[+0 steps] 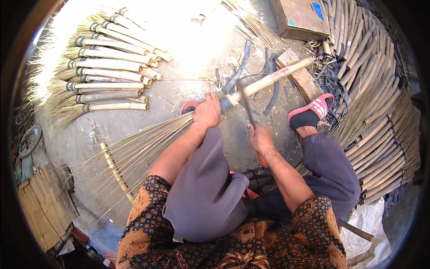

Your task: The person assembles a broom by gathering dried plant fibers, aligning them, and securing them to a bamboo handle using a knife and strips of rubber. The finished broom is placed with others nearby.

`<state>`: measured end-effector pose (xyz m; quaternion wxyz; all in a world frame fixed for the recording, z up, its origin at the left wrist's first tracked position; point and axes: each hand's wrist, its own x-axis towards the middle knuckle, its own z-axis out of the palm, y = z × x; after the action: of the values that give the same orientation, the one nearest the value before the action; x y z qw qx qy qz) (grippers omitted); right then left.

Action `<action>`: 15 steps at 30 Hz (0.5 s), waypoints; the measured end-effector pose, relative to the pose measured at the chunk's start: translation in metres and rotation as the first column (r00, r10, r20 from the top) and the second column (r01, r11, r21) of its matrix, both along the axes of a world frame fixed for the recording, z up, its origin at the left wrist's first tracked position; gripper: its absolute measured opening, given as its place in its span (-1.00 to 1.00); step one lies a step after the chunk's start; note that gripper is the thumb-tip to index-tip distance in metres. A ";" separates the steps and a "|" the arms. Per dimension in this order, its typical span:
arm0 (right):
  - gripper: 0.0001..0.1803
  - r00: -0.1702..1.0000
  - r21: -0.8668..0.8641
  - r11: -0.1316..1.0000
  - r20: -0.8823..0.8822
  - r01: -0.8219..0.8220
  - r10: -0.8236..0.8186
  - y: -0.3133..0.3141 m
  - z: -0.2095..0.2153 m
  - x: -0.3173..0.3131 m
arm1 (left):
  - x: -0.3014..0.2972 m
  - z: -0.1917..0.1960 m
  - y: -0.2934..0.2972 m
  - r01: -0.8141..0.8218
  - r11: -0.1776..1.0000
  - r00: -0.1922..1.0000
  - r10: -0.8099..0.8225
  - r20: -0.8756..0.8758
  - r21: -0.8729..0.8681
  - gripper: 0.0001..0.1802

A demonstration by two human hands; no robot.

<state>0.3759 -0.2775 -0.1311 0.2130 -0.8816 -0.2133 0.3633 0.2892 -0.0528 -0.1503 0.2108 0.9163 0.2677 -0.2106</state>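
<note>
A broom with a bamboo handle and long thin bristles lies slantwise before me. Dark rubber strip binding wraps the join between bristles and handle. My left hand is closed around the bristle bundle just beside that binding. In my right hand is a knife, gripped by its handle with the dark blade pointing away from me. The blade crosses the bamboo close to the binding; whether it touches cannot be made out.
Finished-looking brooms lie in a row at the far left. Many bamboo handles with bristles are heaped on the right. Beyond the broom are black rubber strips, a wooden block and a wooden box. A bamboo stick lies left.
</note>
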 end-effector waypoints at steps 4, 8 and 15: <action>-0.61 0.994 0.039 0.994 -0.025 -0.106 0.107 -0.001 -0.003 -0.001 | 0.003 0.011 0.007 0.030 0.998 0.993 -0.035 -0.108 -0.053 -0.11; -0.62 0.997 0.046 0.996 0.011 0.081 -0.082 -0.003 -0.006 -0.001 | -0.001 0.005 0.001 0.041 0.999 0.993 -0.043 -0.113 -0.020 -0.13; -0.62 0.995 -0.022 0.995 0.016 -0.096 0.097 -0.003 -0.004 0.001 | -0.002 -0.010 -0.001 -0.022 1.000 0.998 0.020 -0.064 -0.016 -0.12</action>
<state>0.3773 -0.2809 -0.1350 0.1839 -0.8755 -0.2535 0.3679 0.2869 -0.0538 -0.1599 0.2118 0.9045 0.2822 -0.2397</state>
